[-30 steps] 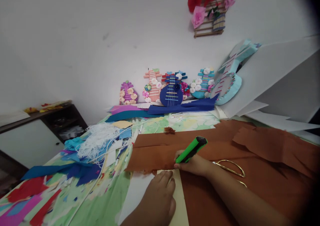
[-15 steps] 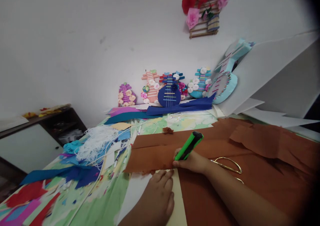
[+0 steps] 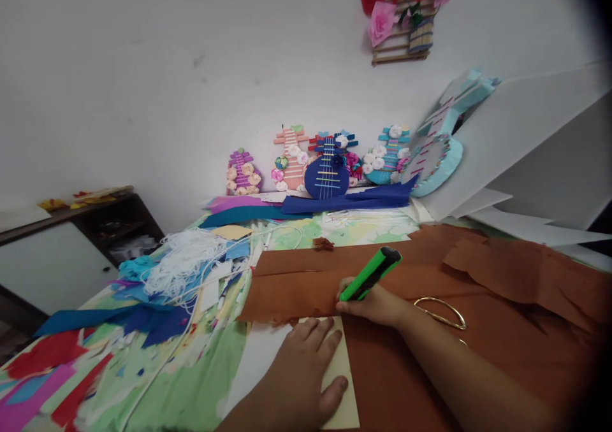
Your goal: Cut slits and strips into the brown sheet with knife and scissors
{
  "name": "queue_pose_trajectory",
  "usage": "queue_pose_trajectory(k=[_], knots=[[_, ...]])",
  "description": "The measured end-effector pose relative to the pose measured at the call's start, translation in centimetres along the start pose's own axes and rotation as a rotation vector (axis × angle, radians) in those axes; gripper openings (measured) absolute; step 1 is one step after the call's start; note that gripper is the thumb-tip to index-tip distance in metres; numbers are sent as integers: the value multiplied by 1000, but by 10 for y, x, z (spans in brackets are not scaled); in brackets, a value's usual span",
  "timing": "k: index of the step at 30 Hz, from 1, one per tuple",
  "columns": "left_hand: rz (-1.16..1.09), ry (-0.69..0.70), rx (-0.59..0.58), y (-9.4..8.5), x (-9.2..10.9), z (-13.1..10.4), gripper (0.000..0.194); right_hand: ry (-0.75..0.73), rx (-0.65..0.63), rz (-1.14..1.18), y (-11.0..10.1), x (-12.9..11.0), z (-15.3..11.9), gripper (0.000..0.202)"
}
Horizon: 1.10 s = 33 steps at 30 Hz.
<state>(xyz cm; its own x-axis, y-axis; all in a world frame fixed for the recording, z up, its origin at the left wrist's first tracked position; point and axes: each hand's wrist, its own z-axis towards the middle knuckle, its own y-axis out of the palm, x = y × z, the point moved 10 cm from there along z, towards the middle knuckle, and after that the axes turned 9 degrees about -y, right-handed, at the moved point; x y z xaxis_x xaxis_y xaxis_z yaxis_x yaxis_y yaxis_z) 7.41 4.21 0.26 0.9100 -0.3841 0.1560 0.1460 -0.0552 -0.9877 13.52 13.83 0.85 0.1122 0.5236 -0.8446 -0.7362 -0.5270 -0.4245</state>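
My right hand (image 3: pixel 373 304) grips a green and black marker (image 3: pixel 370 274), tilted with its far end up to the right. Its lower end is hidden by my fingers, over a brown sheet (image 3: pixel 291 288). My left hand (image 3: pixel 308 368) lies flat with fingers spread on a cream piece of paper (image 3: pixel 348 384) and a white sheet (image 3: pixel 253 355). These papers meet the ragged near edge of the brown sheet. Beside my right forearm, gold-coloured scissor handles (image 3: pixel 442 314) lie on the brown material, their blades hidden.
White cord (image 3: pixel 186 263) and blue scraps (image 3: pixel 162 324) cover the table's left side. Small lute-shaped crafts (image 3: pixel 326 177) stand along the wall, with a larger pale blue one (image 3: pixel 444 158) at right. Crumpled brown paper (image 3: pixel 516 266) lies right. A low cabinet (image 3: pixel 62 273) stands left.
My left hand's fingers have spread, with the thumb moved out to the right. My right hand and the marker have shifted slightly right. The camera view has also moved a little.
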Motion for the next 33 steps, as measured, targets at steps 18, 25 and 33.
queue_pose_trajectory(k=[18,25,33], knots=[[145,94,37,6,7,-1,53,41,27,2,-1,-2,-1,14],[201,158,-3,-3,20,1,50,8,255,-63,-14,-8,-7,22],[178,203,59,-10,26,9,51,56,469,-115,-39,-7,-10,11]])
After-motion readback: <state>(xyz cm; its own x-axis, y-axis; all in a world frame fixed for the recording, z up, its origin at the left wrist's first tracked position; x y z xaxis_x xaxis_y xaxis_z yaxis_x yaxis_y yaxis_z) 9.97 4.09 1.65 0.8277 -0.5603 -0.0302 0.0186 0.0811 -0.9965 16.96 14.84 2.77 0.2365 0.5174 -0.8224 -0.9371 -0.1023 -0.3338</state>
